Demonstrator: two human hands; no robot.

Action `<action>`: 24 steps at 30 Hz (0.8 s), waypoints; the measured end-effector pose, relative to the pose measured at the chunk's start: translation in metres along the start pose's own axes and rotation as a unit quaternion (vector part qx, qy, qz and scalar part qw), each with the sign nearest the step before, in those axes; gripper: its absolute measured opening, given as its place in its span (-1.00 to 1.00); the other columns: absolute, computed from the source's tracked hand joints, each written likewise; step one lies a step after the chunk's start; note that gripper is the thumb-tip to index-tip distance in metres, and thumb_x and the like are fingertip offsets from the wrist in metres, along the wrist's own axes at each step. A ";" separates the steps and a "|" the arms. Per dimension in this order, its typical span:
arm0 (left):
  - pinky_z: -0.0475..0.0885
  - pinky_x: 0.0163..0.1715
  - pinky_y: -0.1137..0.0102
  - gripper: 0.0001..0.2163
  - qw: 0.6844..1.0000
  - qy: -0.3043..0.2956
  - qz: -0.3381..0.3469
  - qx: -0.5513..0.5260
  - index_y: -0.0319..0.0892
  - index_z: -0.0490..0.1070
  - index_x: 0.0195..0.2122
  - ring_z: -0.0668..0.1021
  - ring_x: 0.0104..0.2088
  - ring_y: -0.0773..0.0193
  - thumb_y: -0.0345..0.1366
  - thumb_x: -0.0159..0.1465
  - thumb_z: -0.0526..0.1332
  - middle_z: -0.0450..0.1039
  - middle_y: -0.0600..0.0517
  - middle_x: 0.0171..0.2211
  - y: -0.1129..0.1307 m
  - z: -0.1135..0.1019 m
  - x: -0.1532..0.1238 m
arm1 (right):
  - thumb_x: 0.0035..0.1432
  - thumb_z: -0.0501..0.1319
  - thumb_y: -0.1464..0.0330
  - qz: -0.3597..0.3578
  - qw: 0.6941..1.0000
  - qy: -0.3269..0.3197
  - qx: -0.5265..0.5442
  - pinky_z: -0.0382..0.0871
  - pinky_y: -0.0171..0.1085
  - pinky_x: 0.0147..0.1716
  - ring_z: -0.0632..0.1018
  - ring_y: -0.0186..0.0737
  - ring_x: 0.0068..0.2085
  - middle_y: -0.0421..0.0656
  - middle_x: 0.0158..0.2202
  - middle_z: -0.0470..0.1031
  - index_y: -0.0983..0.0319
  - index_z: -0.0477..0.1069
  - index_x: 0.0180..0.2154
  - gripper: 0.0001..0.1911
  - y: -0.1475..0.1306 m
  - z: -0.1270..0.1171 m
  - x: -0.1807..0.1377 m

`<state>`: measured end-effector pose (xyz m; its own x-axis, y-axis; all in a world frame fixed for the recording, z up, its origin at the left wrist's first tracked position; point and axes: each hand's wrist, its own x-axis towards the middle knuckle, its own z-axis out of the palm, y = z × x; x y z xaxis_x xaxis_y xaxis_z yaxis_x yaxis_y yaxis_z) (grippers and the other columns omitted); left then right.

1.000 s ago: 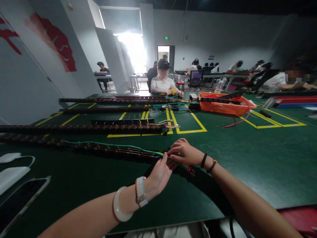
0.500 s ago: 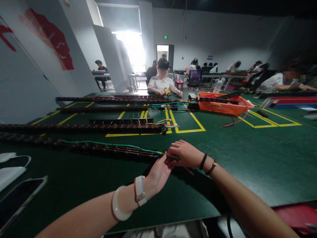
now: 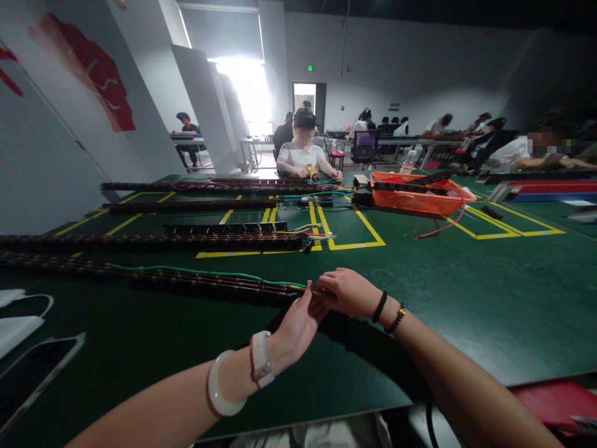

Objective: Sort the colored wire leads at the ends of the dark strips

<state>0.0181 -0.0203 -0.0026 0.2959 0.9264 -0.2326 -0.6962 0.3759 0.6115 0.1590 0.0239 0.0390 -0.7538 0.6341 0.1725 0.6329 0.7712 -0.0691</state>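
Note:
Along the near part of the green table (image 3: 466, 292) lies a long black cable chain (image 3: 153, 283) filled with wires. A green wire (image 3: 224, 272) runs loosely on top of it to its right end. There my left hand (image 3: 296, 330) holds the wire ends, thumb up and fingers curled beneath. My right hand (image 3: 349, 291) is closed over the same wire bundle (image 3: 326, 294), touching the left fingertips. Its fingers hide most of the wire tips.
Behind lies another cable chain (image 3: 233, 241) with wires ending in lugs. Further back stands an orange basket (image 3: 420, 202) with black parts. A person (image 3: 301, 149) sits opposite, holding a yellow tool (image 3: 311, 172). At left lie a phone (image 3: 37, 379) and a white item (image 3: 18, 333).
My right hand has shifted slightly left and its fingers have closed further over the wires. A red wire end with a lug, seen below it before, is now hidden.

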 end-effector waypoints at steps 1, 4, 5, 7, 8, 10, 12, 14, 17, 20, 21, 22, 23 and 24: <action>0.35 -0.03 0.28 -0.85 1.000 -0.010 -0.001 0.009 -0.24 0.41 -0.24 0.51 -0.15 0.23 -0.30 0.28 0.10 0.50 -0.09 -0.21 0.000 0.000 -0.001 | 0.11 0.14 0.39 0.011 1.000 0.010 0.019 0.19 -0.33 -0.37 0.45 -0.28 -0.36 -0.14 -0.32 0.47 0.25 0.36 -0.26 -0.88 0.004 -0.001 0.000; 0.31 0.03 0.25 -0.83 1.000 -0.006 -0.004 0.026 -0.26 0.40 -0.26 0.50 -0.12 0.20 -0.26 0.27 0.11 0.50 -0.12 -0.20 0.000 0.000 -0.002 | 0.16 0.10 0.44 0.030 0.997 0.046 0.062 0.20 -0.37 -0.37 0.46 -0.30 -0.31 -0.13 -0.23 0.46 0.25 0.32 -0.14 -0.81 0.017 -0.006 -0.001; 0.30 0.04 0.23 -0.81 1.000 -0.003 -0.006 0.029 -0.27 0.40 -0.27 0.50 -0.11 0.19 -0.25 0.27 0.11 0.50 -0.13 -0.20 0.000 -0.001 -0.002 | 0.17 0.08 0.47 0.031 0.996 0.052 0.064 0.21 -0.37 -0.34 0.45 -0.31 -0.30 -0.13 -0.23 0.46 0.25 0.33 -0.15 -0.82 0.022 -0.006 -0.001; 0.29 0.05 0.20 -0.78 0.999 -0.009 -0.011 0.033 -0.28 0.40 -0.29 0.51 -0.10 0.17 -0.21 0.28 0.10 0.50 -0.15 -0.20 -0.001 -0.001 -0.002 | 0.16 0.06 0.53 0.033 0.997 0.054 0.047 0.20 -0.35 -0.27 0.45 -0.32 -0.28 -0.14 -0.23 0.46 0.24 0.37 -0.24 -0.83 0.029 -0.003 0.001; 0.28 0.06 0.20 -0.77 0.999 -0.012 -0.014 0.033 -0.28 0.40 -0.29 0.50 -0.09 0.16 -0.20 0.28 0.09 0.50 -0.16 -0.20 -0.001 -0.001 -0.002 | 0.16 0.06 0.55 0.037 0.997 0.051 0.033 0.19 -0.33 -0.22 0.46 -0.32 -0.27 -0.14 -0.23 0.46 0.23 0.39 -0.27 -0.81 0.033 0.000 0.001; 0.28 0.06 0.19 -0.76 0.999 -0.011 -0.019 0.034 -0.29 0.40 -0.30 0.50 -0.08 0.15 -0.20 0.28 0.09 0.50 -0.18 -0.18 -0.001 -0.002 -0.001 | 0.13 0.06 0.59 0.060 0.997 0.043 0.010 0.17 -0.29 -0.15 0.47 -0.31 -0.23 -0.15 -0.20 0.47 0.22 0.42 -0.28 -0.77 0.038 0.009 0.003; 0.28 0.07 0.20 -0.76 0.999 -0.008 -0.022 0.035 -0.30 0.40 -0.29 0.50 -0.07 0.14 -0.20 0.28 0.09 0.49 -0.19 -0.17 -0.001 -0.002 0.000 | 0.13 0.07 0.58 0.086 0.996 0.034 0.008 0.16 -0.25 -0.09 0.47 -0.28 -0.18 -0.14 -0.20 0.49 0.22 0.43 -0.24 -0.75 0.042 0.018 0.004; 0.27 0.07 0.21 -0.75 0.999 -0.012 -0.027 0.034 -0.31 0.41 -0.28 0.49 -0.04 0.13 -0.21 0.29 0.08 0.48 -0.21 -0.14 -0.001 -0.003 0.001 | 0.15 0.08 0.55 0.097 0.994 0.034 0.028 0.17 -0.24 -0.06 0.47 -0.26 -0.16 -0.12 -0.20 0.50 0.23 0.43 -0.21 -0.77 0.044 0.021 0.004; 0.27 0.08 0.23 -0.79 0.999 -0.008 -0.031 0.019 -0.28 0.40 -0.27 0.47 -0.03 0.16 -0.24 0.29 0.08 0.47 -0.18 -0.11 -0.001 -0.003 0.001 | 0.19 0.11 0.39 0.097 0.988 0.079 0.090 0.25 -0.29 -0.16 0.46 -0.26 -0.20 -0.09 -0.24 0.48 0.27 0.43 -0.24 -0.85 0.041 0.011 0.002; 0.28 0.07 0.24 -0.85 0.999 0.008 -0.030 0.012 -0.26 0.38 -0.25 0.48 -0.05 0.20 -0.31 0.29 0.08 0.48 -0.14 -0.14 0.000 -0.001 0.000 | 0.17 0.13 0.18 0.087 0.979 0.076 0.171 0.28 -0.36 -0.35 0.43 -0.33 -0.35 -0.13 -0.36 0.44 0.29 0.41 -0.35 -0.71 0.036 -0.006 -0.002; 0.29 0.07 0.24 -0.86 0.999 0.014 -0.028 0.014 -0.27 0.38 -0.26 0.49 -0.07 0.21 -0.33 0.29 0.07 0.49 -0.14 -0.16 0.001 0.000 -0.001 | 0.14 0.14 0.13 0.076 0.976 0.045 0.198 0.27 -0.38 -0.40 0.41 -0.35 -0.39 -0.15 -0.40 0.43 0.29 0.40 -0.37 -0.67 0.035 -0.010 -0.003; 0.29 0.06 0.25 -0.86 0.999 0.019 -0.026 0.017 -0.27 0.38 -0.27 0.50 -0.09 0.21 -0.34 0.29 0.07 0.49 -0.13 -0.18 0.001 0.001 -0.002 | 0.11 0.16 0.10 0.063 0.973 0.006 0.223 0.26 -0.39 -0.43 0.40 -0.36 -0.42 -0.17 -0.43 0.42 0.29 0.40 -0.38 -0.65 0.035 -0.011 -0.004; 0.29 0.06 0.25 -0.87 0.999 0.022 -0.025 0.022 -0.28 0.38 -0.27 0.51 -0.11 0.22 -0.35 0.29 0.08 0.49 -0.13 -0.20 0.002 0.003 -0.003 | 0.07 0.19 0.08 0.050 0.968 -0.032 0.242 0.25 -0.40 -0.46 0.39 -0.37 -0.43 -0.19 -0.44 0.42 0.29 0.40 -0.38 -0.64 0.035 -0.011 -0.005; 0.29 0.06 0.25 -0.87 0.999 0.023 -0.026 0.027 -0.28 0.38 -0.28 0.51 -0.12 0.23 -0.36 0.29 0.08 0.49 -0.13 -0.21 0.003 0.004 -0.004 | 0.04 0.22 0.08 0.042 0.964 -0.063 0.254 0.24 -0.41 -0.48 0.39 -0.38 -0.44 -0.19 -0.44 0.42 0.29 0.41 -0.37 -0.63 0.035 -0.009 -0.005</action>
<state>0.0177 -0.0231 0.0031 0.2986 0.9063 -0.2992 -0.6448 0.4227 0.6369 0.1861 0.0470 0.0445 -0.7393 0.6729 0.0276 0.5481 0.6250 -0.5559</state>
